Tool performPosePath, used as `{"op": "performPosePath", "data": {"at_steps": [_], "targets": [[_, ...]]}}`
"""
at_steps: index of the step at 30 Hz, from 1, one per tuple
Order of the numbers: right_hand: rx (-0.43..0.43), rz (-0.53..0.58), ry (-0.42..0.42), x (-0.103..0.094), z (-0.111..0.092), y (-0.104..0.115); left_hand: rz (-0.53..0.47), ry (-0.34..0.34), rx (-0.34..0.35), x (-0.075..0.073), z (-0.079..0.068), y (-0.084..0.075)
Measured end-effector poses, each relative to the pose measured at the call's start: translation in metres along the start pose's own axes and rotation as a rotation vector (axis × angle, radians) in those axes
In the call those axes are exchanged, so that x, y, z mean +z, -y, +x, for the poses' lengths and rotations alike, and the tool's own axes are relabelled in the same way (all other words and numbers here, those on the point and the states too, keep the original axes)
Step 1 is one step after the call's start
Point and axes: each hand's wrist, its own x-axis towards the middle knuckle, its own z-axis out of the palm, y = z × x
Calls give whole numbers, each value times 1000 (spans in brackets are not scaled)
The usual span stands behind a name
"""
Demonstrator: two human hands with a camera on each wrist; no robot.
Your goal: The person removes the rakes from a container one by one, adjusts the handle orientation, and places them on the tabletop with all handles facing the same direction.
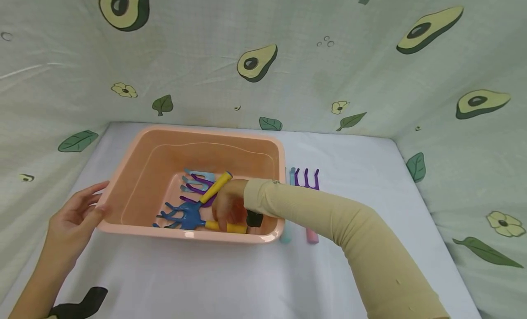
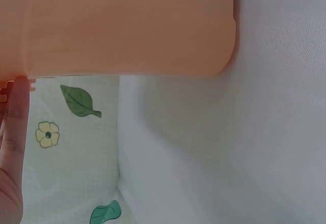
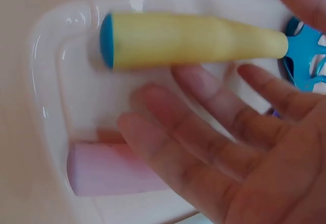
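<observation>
A peach plastic basin (image 1: 201,132) holds several toy hand rakes. My left hand (image 1: 76,218) grips the basin's left end, thumb on the rim and the other fingers partly hidden. In the left wrist view a finger meets the basin's wall (image 2: 132,30). My right hand (image 1: 228,202) reaches inside over a blue rake (image 1: 190,217) with a yellow handle (image 3: 193,40). In the right wrist view its fingers are spread along one side of that handle, thumb on the other. Beside it lie another yellow handle (image 1: 216,187), a purple rake (image 1: 207,202) and a light blue rake (image 1: 209,176).
Right of the basin, on the white table (image 1: 350,168), lie a purple rake (image 1: 306,179) with a pink handle (image 1: 312,236) and a pale teal rake (image 1: 286,234), both partly hidden by the right sleeve. Avocado-print cloth (image 1: 288,94) stands round the back and sides.
</observation>
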Motion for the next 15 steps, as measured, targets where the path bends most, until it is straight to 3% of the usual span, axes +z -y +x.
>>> {"op": "performPosePath", "data": {"at_steps": [4, 7, 12, 15], "targets": [[-40, -102, 155, 0, 5, 0, 18, -3, 0, 0, 0, 0], [-45, -154, 196, 0, 6, 2, 4, -2, 4, 1, 0, 0], [-55, -179, 181, 2, 1, 2, -12, 4, 2, 0, 0, 0], [-62, -49, 133, 6, -5, 0, -41, 9, 11, 0, 0, -1]]}}
